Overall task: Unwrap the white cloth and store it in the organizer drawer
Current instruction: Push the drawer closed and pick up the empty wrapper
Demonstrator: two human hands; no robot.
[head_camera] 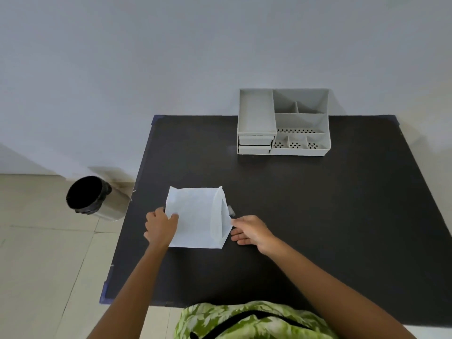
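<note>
So from the head cam, both bare arms reach forward over the dark worktop [318,204] and meet at the white cloth [195,216], which lies near the front-left part of the surface, still in its wrapper as far as I can tell, with a flap standing up along its right side. The left hand [160,227] sits at the cloth's left edge, wrist fairly straight, knuckles up, and its fingers [174,217] are curled down and pinching that edge. The right hand [252,232] comes in from the right with the palm turned a bit inward; thumb and forefinger look like they nip the lower right corner of the flap while the other fingers [238,239] stay loosely spread and rest low by the worktop. A small grey bit [231,211] pokes out just beside the cloth's right edge, can't tell what it is. The grey organizer [283,123] stands well apart at the far edge against the wall, its small drawers [254,145] stacked at the front left and pushed in. Off the worktop on the left, a bin with a black liner [95,198] sits on the tiled floor [44,265].
</note>
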